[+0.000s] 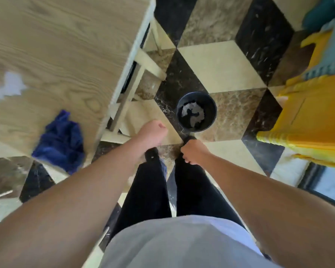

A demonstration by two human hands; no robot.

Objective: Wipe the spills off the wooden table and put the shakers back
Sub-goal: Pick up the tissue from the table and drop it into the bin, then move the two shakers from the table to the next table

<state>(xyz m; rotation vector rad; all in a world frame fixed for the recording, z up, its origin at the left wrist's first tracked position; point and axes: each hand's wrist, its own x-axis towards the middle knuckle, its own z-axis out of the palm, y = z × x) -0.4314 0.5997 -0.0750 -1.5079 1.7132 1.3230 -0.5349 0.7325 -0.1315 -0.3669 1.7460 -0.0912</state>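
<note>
Arms reach down and forward in front of us, over our dark trousers and the checkered floor (pixel 220 62). Our left hand (pixel 153 132) is curled into a fist just off the table's corner, and we see nothing in it; it may have just let something drop, though we can't tell. Our right hand (pixel 193 152) is also curled, perhaps around something small and dark at its far edge, but the blur hides what, so we can't say whether it holds anything. Just beyond both hands a black bin (pixel 196 112) stands on the floor with pale crumpled scraps inside, likely set close so waste goes straight in. To our left the blue cloth (pixel 60 140) lies bunched on the near edge of the wooden table (pixel 66 45), handy for more wiping. Farther along the table a pale patch (pixel 8 88) shows, maybe spill or glare. No shakers are in view. A yellow stool (pixel 313 117) sits to the right
</note>
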